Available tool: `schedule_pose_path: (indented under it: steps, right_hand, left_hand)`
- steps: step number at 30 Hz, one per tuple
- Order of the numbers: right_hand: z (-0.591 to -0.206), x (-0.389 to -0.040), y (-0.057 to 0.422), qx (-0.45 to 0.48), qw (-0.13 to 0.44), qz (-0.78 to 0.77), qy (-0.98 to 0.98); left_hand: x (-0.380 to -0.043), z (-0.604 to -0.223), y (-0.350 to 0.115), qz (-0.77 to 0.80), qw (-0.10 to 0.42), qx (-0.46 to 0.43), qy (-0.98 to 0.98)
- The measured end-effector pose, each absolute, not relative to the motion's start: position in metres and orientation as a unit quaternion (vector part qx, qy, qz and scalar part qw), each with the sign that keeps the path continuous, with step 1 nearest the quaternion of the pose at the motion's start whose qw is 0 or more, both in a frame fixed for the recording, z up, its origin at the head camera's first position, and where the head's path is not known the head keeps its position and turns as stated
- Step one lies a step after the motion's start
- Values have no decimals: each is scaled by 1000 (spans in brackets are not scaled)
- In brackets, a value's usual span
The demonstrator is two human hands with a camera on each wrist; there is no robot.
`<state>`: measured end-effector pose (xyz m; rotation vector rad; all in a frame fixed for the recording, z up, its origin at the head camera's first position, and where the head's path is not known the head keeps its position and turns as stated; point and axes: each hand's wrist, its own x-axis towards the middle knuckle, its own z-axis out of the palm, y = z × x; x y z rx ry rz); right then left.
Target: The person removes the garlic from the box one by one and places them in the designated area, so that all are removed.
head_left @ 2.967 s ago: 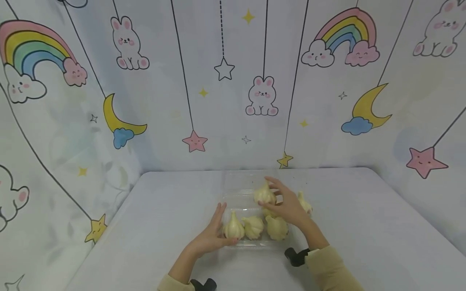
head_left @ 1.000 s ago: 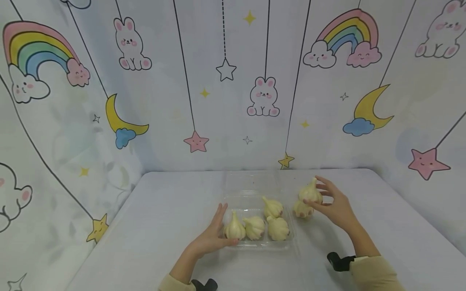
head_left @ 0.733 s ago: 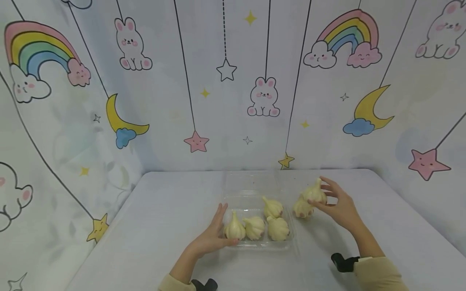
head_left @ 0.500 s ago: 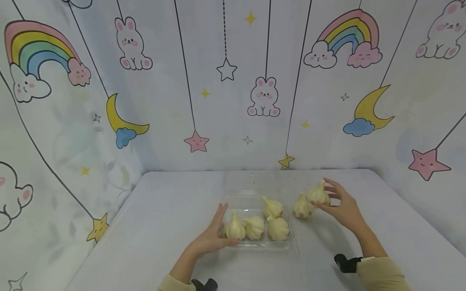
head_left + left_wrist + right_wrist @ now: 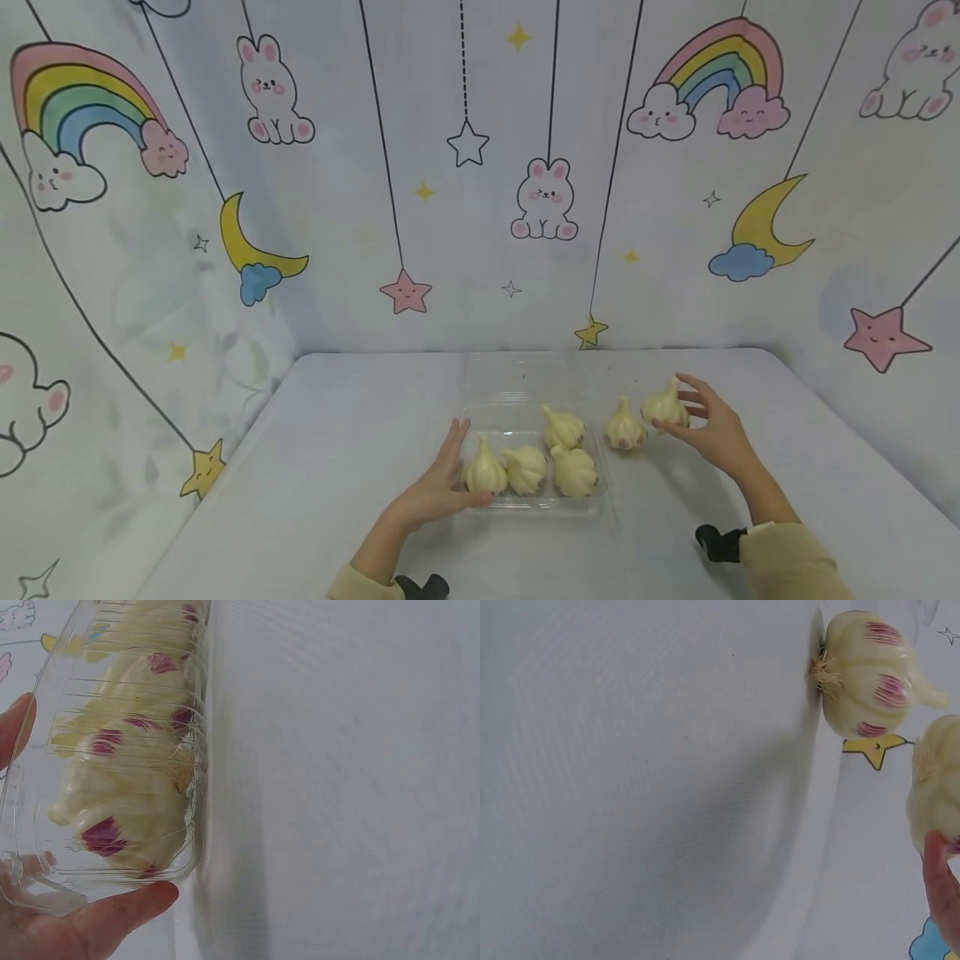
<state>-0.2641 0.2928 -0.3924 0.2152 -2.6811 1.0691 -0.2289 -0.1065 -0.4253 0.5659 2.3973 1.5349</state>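
My right hand holds a garlic bulb between thumb and fingers, stem up. In the right wrist view that bulb hangs above the white tabletop, partly cut off by the frame edge. To its left another garlic bulb stands on the table, apart from it. A clear plastic container holds several garlic bulbs, some upright and some leaning. My left hand grips the container's left end, thumb at the front corner. Purple-streaked bulbs show through its wall in the left wrist view.
The container's clear lid lies folded back behind it. A white cloth covers the table. A fabric backdrop printed with rabbits, stars and rainbows rises behind. Black wrist mounts stick out beside the sleeves.
My right hand has carried the garlic bulb from above the container to the right, past the bulb on the table, and slightly lower. My left hand stays at the container.
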Motion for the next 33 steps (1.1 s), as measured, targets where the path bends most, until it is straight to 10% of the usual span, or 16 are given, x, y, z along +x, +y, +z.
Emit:
schedule_pose_path:
  steps: [33]
  right_hand:
    - [-408,-283,308,75,40,330,-940]
  left_hand:
    - [-229,-427,-107,528,119,193,818]
